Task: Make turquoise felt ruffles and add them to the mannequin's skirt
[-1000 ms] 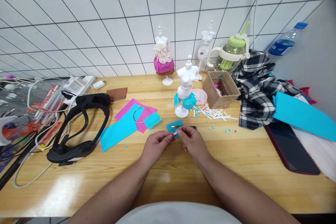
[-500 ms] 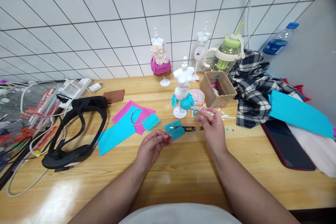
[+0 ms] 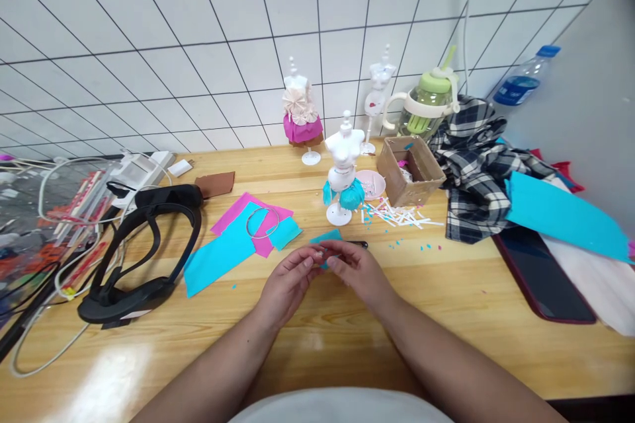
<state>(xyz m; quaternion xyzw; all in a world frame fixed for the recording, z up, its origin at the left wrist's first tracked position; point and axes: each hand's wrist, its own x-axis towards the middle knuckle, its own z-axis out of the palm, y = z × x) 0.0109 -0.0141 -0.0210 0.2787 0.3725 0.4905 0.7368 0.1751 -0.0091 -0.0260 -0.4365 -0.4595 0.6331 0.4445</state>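
My left hand (image 3: 292, 274) is closed, its thumb and forefinger pinched around something tiny that I cannot make out. Fingertip to fingertip with it, my right hand (image 3: 360, 274) is closed too, and what its fingers hold is hidden. Beneath the hands lies a small turquoise cloth piece (image 3: 326, 236). The black handle of small scissors (image 3: 360, 244) sticks out past my right fingers; the blades are covered. Just beyond stands a white mini dress form (image 3: 344, 149) with turquoise puffed fabric (image 3: 352, 195) around its lower part.
Turquoise cloth (image 3: 223, 254), pink cloth and a metal ring lie left, near a black headset frame (image 3: 143, 291). White paper strips (image 3: 404, 217), a pink dish (image 3: 372, 184) and a cardboard box (image 3: 411, 175) are at right. Two more dress forms, a green-lidded jug (image 3: 429, 102) and a phone (image 3: 546, 284) stand around.
My right hand has come left and down from beside the paper strips to meet my left hand. It now covers most of the scissors. My left hand has stayed almost in place.
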